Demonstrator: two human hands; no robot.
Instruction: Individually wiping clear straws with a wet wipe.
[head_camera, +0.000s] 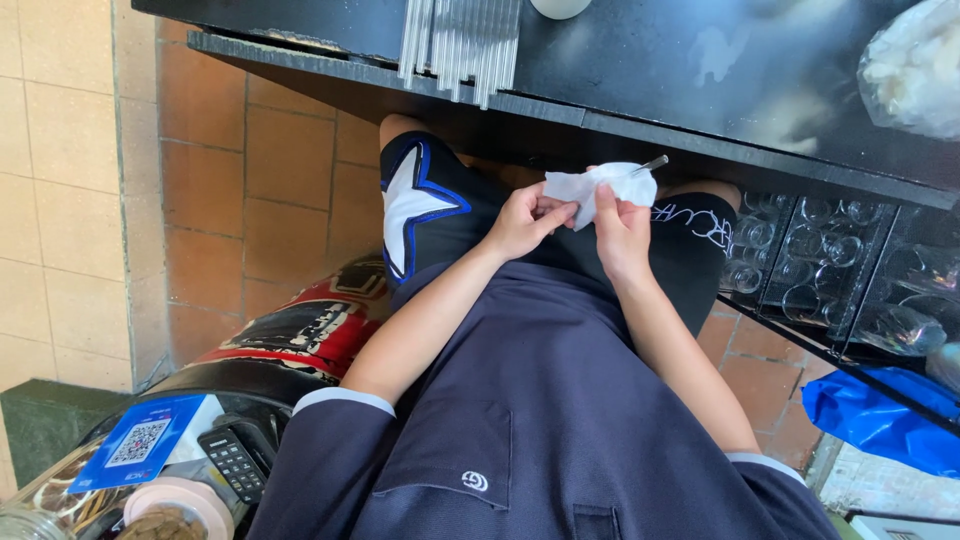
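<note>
A crumpled white paper napkin sits between the two hands, held just below the edge of the black counter and above the person's lap. A thin metal stem (a straw or a slim utensil, too small to tell which) pokes out of its upper right end, so the rest of it is wrapped inside the tissue.

As a judgement, the wiping looks underway rather than finished: most of the stem is hidden in the napkin, only the tip shows, and nothing here tells how clean it is.

The left hand pinches the near side of the napkin, thumb and fingertips closed on a fold, wrist bent slightly inward. The right hand is closed around the napkin from below, thumb up along the tissue, gripping the stem through it. Both forearms run forward from the dark blue shirt and converge over the black shorts.

On the counter above lies a bundle of clear straws. To the right, racks of upturned glasses sit under the counter, with a blue plastic bag nearby.
</note>
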